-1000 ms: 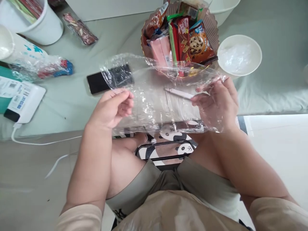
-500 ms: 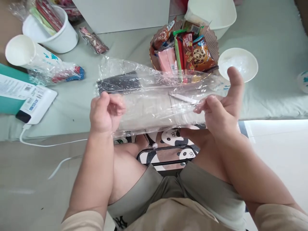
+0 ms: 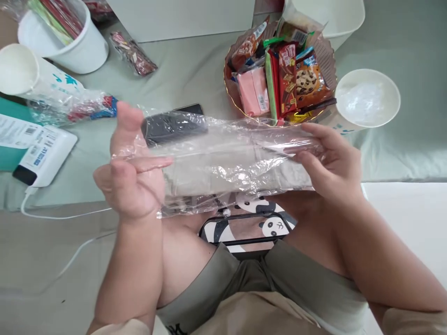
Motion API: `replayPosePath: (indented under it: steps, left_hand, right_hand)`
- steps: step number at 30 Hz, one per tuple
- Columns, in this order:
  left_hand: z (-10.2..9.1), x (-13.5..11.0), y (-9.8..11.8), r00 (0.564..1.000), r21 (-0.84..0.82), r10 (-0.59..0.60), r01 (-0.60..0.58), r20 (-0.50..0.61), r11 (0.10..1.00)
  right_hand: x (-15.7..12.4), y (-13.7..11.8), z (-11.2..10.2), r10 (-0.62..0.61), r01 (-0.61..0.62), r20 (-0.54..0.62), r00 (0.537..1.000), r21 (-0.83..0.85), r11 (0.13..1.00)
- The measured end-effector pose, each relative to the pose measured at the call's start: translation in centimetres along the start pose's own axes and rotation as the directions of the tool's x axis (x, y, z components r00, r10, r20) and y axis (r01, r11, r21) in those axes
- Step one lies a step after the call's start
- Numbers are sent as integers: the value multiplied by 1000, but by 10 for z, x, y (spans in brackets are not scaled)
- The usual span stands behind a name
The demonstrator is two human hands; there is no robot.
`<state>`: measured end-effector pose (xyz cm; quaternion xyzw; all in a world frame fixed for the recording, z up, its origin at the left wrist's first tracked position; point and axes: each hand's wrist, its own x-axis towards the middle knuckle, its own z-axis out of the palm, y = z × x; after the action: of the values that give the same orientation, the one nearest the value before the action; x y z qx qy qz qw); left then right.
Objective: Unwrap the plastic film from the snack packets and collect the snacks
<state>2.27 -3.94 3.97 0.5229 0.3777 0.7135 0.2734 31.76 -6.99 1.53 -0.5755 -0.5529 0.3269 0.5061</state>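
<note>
Whereas the left hand (image 3: 132,174) had been fisted 0.5 s earlier, its thumb and fingers now stood apart against the clear plastic bag (image 3: 226,160) above the lap (image 3: 244,279); only the right hand (image 3: 331,163), fingers closed, gripped its other end.

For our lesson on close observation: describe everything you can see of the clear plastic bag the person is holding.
The plastic bag is thin, clear film, crinkled, with shiny creases. It is stretched out long and roughly level over the near edge of the table. Its left end drapes over the raised thumb and outstretched finger of the left hand. The right hand pinches its right end. A dark phone on the table shows through its upper left part. Whether it holds anything cannot be told.
</note>
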Motion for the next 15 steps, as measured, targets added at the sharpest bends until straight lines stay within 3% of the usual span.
replayPosePath:
  steps: [3, 6, 10, 15]
  left_hand:
    - [1, 2, -7, 998, -19, -6, 4, -68, 1000]
    - [-5, 9, -13, 975, -125, -222, 222, 12, 967]
    - [-12, 18, -18, 904, -191, -397, 423, 157, 886]
    - [-10, 20, -22, 762, -86, -574, 621, 301, 779]
  right_hand:
    - [-2, -3, 2, -23, 22, 0, 1000, 211, 977]
    - [-4, -3, 5, -70, 86, -57, 996, 351, 933]
    - [1, 1, 6, -95, 133, -168, 981, 231, 964]
    - [9, 4, 3, -44, 83, -293, 955, 120, 989]
